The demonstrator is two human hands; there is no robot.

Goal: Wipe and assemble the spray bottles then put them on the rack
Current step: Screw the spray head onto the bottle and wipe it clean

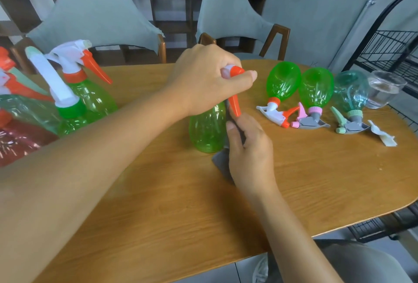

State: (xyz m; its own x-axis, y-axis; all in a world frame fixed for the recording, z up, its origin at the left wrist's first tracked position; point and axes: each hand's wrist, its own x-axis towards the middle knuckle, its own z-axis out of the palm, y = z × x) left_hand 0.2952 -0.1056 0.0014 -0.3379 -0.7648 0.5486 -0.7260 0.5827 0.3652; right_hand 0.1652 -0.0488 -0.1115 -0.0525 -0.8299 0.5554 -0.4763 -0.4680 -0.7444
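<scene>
A green spray bottle (pixel 207 130) stands upright mid-table. My left hand (pixel 208 79) grips its white and orange spray head from above; the orange trigger (pixel 235 106) hangs down below my fingers. My right hand (pixel 248 154) presses a grey cloth (pixel 220 165) against the bottle's right side. To the right, two green bottles (pixel 282 81) (pixel 316 86) and a teal one (pixel 349 90) lie on the table with spray heads fitted. At the left stand assembled green bottles (pixel 90 95) with white and orange heads.
A glass of water (pixel 384 89) sits at the table's far right, beside a black wire rack (pixel 389 50). A white loose piece (pixel 382 133) lies near the right edge. Two grey chairs (pixel 97 16) stand behind the table. A red bag (pixel 20 140) lies at the left.
</scene>
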